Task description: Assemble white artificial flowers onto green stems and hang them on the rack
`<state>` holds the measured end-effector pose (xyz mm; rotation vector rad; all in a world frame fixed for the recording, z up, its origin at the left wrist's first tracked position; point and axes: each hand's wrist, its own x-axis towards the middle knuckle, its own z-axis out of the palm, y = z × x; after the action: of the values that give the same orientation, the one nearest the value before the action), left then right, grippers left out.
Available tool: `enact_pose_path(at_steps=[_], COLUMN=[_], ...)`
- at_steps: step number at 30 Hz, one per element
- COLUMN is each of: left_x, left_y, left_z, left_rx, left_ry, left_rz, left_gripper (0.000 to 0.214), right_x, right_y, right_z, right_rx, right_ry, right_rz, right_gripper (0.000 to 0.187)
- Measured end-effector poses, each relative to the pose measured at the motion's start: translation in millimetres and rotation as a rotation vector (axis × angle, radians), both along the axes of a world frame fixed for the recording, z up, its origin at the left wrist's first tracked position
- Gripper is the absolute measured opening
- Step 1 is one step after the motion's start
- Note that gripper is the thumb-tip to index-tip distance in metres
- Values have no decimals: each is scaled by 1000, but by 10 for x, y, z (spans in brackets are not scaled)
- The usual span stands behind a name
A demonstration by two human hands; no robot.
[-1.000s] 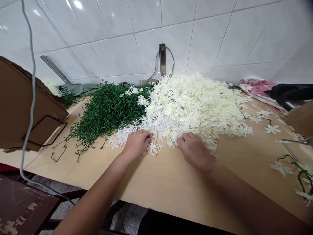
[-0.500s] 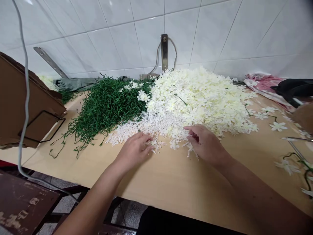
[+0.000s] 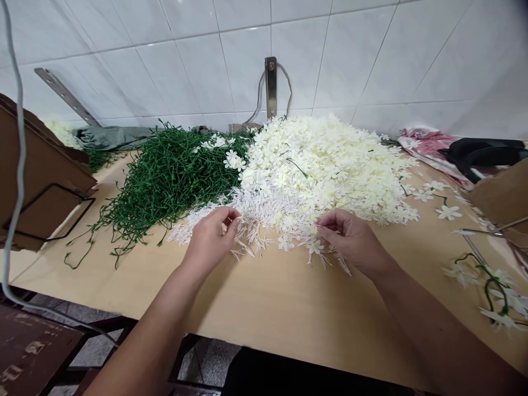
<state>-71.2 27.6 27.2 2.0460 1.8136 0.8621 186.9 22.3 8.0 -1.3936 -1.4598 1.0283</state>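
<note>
My left hand [image 3: 212, 234] is at the left part of the white stamen heap [image 3: 264, 203], thumb and forefinger pinched together on a thin white stamen. My right hand [image 3: 352, 239] is closed in a pinch at the front edge of the pale artificial flower heads [image 3: 338, 159]; what its fingertips hold, if anything, is too small to name. Loose stamens and a white flower head [image 3: 315, 246] lie just below its fingers. To the left rises a tangled pile of green plastic stems [image 3: 169, 176], touching the white heap.
A cardboard box [image 3: 45, 170] stands at the left, with a grey cable [image 3: 20, 137] hanging before it. Assembled flower sprigs [image 3: 490, 286] and metal scissors [image 3: 480, 232] lie at the right. A tiled wall [image 3: 297, 66] closes off the back, with a metal bracket [image 3: 271, 88] on it.
My left hand has moved left and up, its thumb and forefinger now pinched together. My right hand stays at the flower heap's front edge. The view has shifted slightly right.
</note>
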Motion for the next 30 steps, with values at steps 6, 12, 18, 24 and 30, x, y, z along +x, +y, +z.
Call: enact_pose_path(at_steps=[6, 12, 18, 24, 30], left_x=[338, 771, 878, 892, 894], left_y=[-213, -407, -410, -407, -396], left_z=[25, -151, -231, -259, -271], left_rx=[-380, -792, -874, -886, -887], left_ry=[-1027, -1588, -1681, -1689, -1665], left_rz=[-44, -40, -52, -10, -57], left_gripper=[18, 21, 17, 18, 18], right_x=[-40, -178, -283, -265, -271], right_y=[-105, -311, -356, -322, -342], right_z=[75, 163, 142, 27, 10], right_rx=[-78, -165, -50, -1, -24], right_ry=[240, 452, 361, 189, 181], right_rz=[-28, 149, 154, 54, 79], right_gripper=[20, 17, 9, 11, 12])
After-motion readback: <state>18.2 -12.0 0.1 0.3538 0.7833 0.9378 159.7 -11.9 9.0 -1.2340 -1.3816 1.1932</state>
